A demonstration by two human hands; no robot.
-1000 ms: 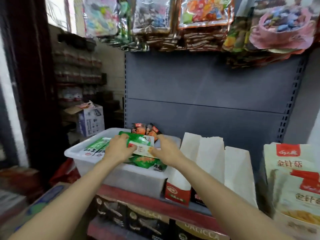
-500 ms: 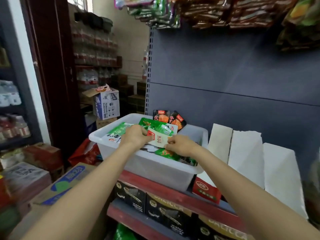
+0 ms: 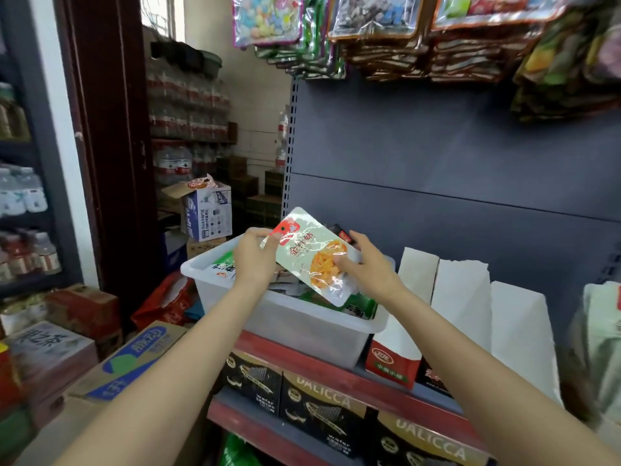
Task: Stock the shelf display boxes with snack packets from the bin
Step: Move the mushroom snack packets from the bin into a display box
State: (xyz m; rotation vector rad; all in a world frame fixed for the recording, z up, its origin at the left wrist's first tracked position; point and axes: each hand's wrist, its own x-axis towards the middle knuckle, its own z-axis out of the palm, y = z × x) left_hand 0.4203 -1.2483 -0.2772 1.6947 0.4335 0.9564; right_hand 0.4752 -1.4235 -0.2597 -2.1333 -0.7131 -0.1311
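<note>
Both hands hold one pale snack packet (image 3: pixel 311 255) tilted above the white bin (image 3: pixel 302 327), face up, probably to check it before stocking. The left hand (image 3: pixel 257 260) pinches its top corner at ten o'clock; the right hand (image 3: pixel 364 265) grips its four o'clock edge. The display boxes (image 3: pixel 460 307) stand at three o'clock. Half a second ago the packet lay low among the others; the fingertips are blurred.

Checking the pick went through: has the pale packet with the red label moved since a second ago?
Yes. The pale packet has come up out of the white bin; it lay among the packets inside and now sits above the rim, held by both hands.
</note>
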